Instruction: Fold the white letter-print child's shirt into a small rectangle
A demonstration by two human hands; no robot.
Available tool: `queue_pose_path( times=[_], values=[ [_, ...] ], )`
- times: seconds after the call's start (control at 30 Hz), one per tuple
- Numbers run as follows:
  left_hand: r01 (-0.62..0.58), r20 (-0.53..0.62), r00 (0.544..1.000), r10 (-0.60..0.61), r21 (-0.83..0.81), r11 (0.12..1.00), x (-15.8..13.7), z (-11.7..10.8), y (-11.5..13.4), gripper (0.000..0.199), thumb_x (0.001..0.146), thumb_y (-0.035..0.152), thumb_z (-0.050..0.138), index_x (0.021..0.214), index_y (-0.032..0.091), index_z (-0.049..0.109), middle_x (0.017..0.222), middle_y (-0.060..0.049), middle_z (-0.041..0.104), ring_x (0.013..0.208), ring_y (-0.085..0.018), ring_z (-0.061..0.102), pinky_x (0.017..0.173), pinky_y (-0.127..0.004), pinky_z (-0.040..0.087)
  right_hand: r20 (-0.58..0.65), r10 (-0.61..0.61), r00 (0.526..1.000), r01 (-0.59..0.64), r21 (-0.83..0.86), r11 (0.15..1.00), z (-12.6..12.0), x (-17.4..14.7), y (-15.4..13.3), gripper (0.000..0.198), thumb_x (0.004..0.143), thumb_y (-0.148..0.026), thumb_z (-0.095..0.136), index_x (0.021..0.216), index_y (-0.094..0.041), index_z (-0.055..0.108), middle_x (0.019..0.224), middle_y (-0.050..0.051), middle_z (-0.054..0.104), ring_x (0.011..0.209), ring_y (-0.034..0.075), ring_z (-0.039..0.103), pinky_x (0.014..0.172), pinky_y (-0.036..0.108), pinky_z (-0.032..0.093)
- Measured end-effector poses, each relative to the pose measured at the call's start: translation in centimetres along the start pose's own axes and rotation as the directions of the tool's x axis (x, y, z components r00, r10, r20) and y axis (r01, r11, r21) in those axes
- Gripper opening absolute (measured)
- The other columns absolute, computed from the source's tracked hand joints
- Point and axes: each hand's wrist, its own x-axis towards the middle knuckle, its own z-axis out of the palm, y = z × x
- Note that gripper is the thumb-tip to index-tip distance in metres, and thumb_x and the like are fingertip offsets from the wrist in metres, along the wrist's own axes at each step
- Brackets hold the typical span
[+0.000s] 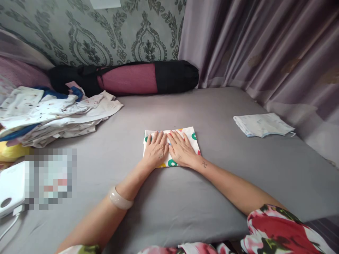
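Note:
A folded white cloth [194, 141] with green, yellow and red ring prints lies on the grey bed sheet [212, 190] in front of me. My left hand [156, 149] rests flat on its left half, fingers stretched out and pointing away from me. Beside it, my right hand [182, 149] presses flat on the middle and right part, its fingers also extended. The thumbs meet or nearly meet between the hands. Much of the cloth's print is hidden under both palms.
At the left is a pile of clothes [60, 113], with a white device [13, 187] and its cable nearer me. Another folded cloth [262, 124] lies at the right. A long black and maroon bag [129, 78] lies along the wall, beside purple curtains [225, 38].

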Motion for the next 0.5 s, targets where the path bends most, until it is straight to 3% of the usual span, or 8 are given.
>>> queue_pose_path(
  times=[0.2,0.33,0.5],
  values=[
    [-0.009,-0.048,0.999,0.008,-0.027,1.0,-0.03,-0.25,-0.13,0.053,0.099,0.034,0.026,0.144,0.014,0.045,0.151,-0.01,0.044,0.144,-0.029,0.032,0.118,-0.05,0.024,0.032,0.024,0.999,-0.025,0.043,0.999,-0.59,0.29,0.18,0.056,0.099,-0.029,0.025,0.151,-0.008,0.034,0.159,0.012,0.028,0.147,0.024,0.022,0.121,0.045,0.011],
    [0.072,-0.139,0.987,-0.076,-0.03,0.997,-0.22,-0.02,-0.3,0.057,0.1,0.041,0.024,0.145,0.012,0.043,0.154,-0.012,0.038,0.146,-0.03,0.027,0.119,-0.052,0.018,0.003,0.103,0.995,-0.103,0.039,0.994,-0.78,0.22,0.62,0.057,0.099,-0.031,0.027,0.151,-0.008,0.032,0.161,0.013,0.023,0.149,0.025,0.017,0.121,0.048,0.008],
    [0.104,-0.052,0.993,-0.104,-0.007,0.995,-0.29,0.1,-0.43,0.06,0.1,0.045,0.022,0.146,0.012,0.042,0.155,-0.013,0.038,0.145,-0.032,0.029,0.118,-0.053,0.022,0.017,0.134,0.991,-0.134,0.021,0.991,-0.34,0.03,0.87,0.058,0.1,-0.033,0.026,0.15,-0.006,0.033,0.158,0.014,0.029,0.148,0.026,0.02,0.121,0.048,0.008]
  ],
)
